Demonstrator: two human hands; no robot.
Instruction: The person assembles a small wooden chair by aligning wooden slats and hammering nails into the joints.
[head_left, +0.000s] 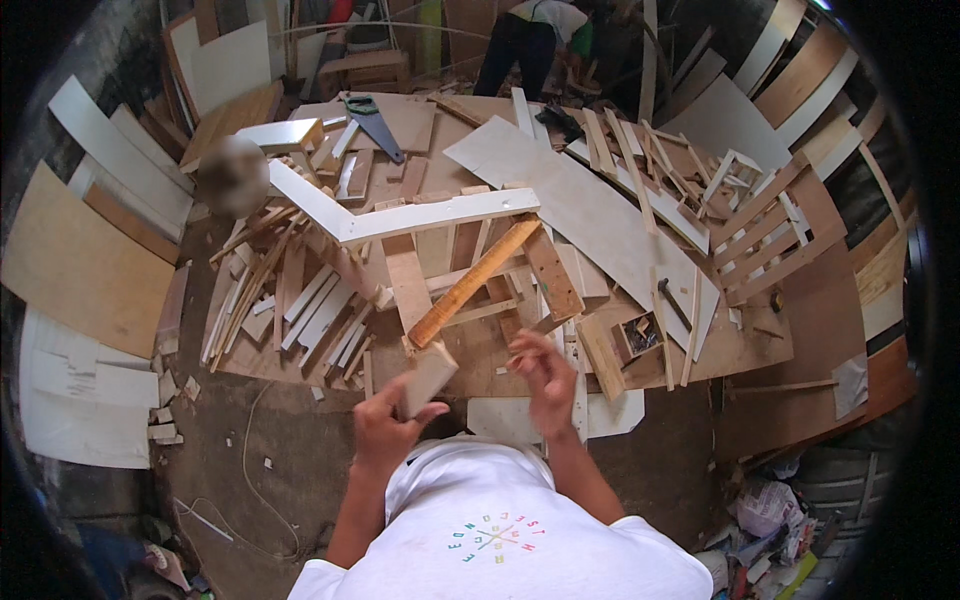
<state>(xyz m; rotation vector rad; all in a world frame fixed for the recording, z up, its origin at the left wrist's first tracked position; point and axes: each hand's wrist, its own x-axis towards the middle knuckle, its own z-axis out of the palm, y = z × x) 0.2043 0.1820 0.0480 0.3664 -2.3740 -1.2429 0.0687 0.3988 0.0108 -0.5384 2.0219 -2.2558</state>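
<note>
With the wooden frame [405, 270] as the clock's centre, we start at its left. Between eight and nine o'clock we see cut strips [315, 310] lying in loose bundles, white-faced and bare wood together, seemingly stock not yet built into anything. At eleven lies a handsaw [378, 132] with a green handle, touched by neither hand.

Toward seven, the left hand [388, 412] grips a pale wooden block [430, 382], thumb on one side and fingers on the other, its upper end near the frame's closer left corner.

In the centre, a white board [440, 217] spans the frame's far edge, and two side pieces [555, 275] run toward us. We judge the work partway along: the main outline is up, while the block in hand is not yet joined. An amber strip [475, 280] crosses diagonally from the near left corner to the board's right end; we cannot tell whether it is fixed or merely laid there.

At five, the right hand [548, 385] hangs with half-curled fingers, apart from the block; we cannot tell whether it pinches something small. Just short of four sits a small box [644, 351] of dark bits, and at three a hammer [676, 307] lies unheld on a pale panel [545, 185]. Farther out at three rests a slatted piece [790, 264] that looks already joined.
</note>
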